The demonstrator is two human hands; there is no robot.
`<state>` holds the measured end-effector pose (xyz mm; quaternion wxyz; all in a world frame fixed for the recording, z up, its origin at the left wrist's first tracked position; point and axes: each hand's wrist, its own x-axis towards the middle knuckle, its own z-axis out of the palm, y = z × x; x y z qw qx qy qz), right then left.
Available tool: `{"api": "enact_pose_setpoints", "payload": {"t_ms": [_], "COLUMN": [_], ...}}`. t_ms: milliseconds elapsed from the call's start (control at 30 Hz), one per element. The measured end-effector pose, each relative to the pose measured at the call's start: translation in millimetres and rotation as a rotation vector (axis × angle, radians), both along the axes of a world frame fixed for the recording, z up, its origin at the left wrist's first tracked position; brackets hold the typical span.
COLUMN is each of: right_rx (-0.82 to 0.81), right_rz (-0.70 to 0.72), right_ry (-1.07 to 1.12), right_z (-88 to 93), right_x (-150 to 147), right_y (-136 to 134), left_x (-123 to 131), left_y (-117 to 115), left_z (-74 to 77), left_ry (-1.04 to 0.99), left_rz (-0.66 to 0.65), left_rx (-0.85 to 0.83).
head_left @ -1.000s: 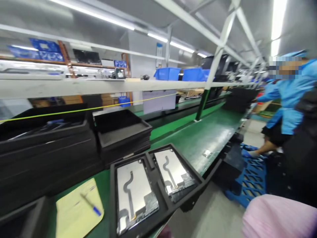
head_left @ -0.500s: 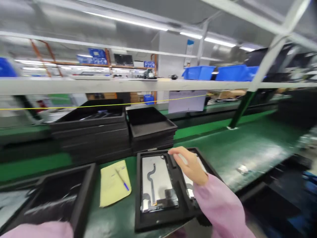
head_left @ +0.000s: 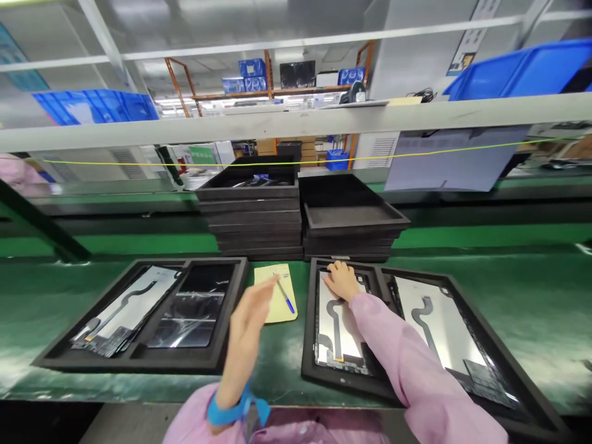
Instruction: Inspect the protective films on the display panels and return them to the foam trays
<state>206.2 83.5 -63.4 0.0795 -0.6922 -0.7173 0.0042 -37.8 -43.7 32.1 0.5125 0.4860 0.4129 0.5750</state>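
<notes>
Two black foam trays lie on the green belt. The right tray (head_left: pixel 419 274) holds two silver panels with dark flex cables. My right hand (head_left: pixel 341 279) rests on the top edge of its left panel (head_left: pixel 337 327), fingers curled over it. My left hand (head_left: pixel 247 327) hovers in the air between the trays, fingers stretched out and holding nothing, just before a yellow notepad (head_left: pixel 276 300) with a blue pen (head_left: pixel 284 296). The left tray (head_left: pixel 141 361) holds one silver panel (head_left: pixel 124 308) and a dark glossy one (head_left: pixel 194 311).
Two stacks of black trays (head_left: pixel 259 213) (head_left: pixel 351 225) stand behind the notepad. A white rail (head_left: pixel 296 123) with blue bins (head_left: pixel 522 71) and a yellow cord (head_left: pixel 296 161) runs across overhead. Another person's pink sleeve (head_left: pixel 18 172) shows at far left.
The view swung left, bringing the left tray into sight. My right hand moved from the tray's middle divider onto the left panel. My left hand rose into view.
</notes>
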Motion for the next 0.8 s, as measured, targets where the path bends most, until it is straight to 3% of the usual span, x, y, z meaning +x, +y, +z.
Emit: {"api": "enact_pose_setpoints", "payload": {"t_ms": [133,200,267,400,467,533,633,733,800], "right_rx": [-0.023,-0.034,-0.008,0.205,0.312,0.390,0.514,0.573,0.548], "right_rz": [0.012,0.014,0.036,0.143,0.229,0.312,0.368,0.356,0.324], "right_ry": [0.059,0.118,0.190,0.373,0.505,0.669,0.921,1.086,1.146], "right_z": [3.3,16.5,41.1,112.5,144.3,164.3,170.9,161.5,152.9], "right_x": [-0.4,2.2,7.5,21.0,23.3,19.8,6.8,-2.6,-0.9], "right_y": [4.5,6.0,2.6,-25.0,-42.2,-52.4,-47.8,-32.9,-30.1], "left_x": [21.3,28.8,30.2,22.9,24.9,37.0,70.5,100.0,105.4], "left_y": [17.9,17.9,11.9,0.8,2.7,7.8,8.8,-5.5,-17.5], "left_z": [-53.5,-65.9,-64.5,-39.4,-29.1,-25.1,-27.9,-29.5,-25.9], "left_ry": [0.073,0.060,0.035,0.006,-0.001,-0.032,-0.113,-0.317,-0.512], "left_rz": [-0.101,-0.202,-0.344,-0.611,-0.583,-0.504,-0.550,-0.655,-0.611], "left_rx": [-0.217,-0.299,-0.362,-0.423,-0.386,-0.331,-0.327,-0.355,-0.338]}}
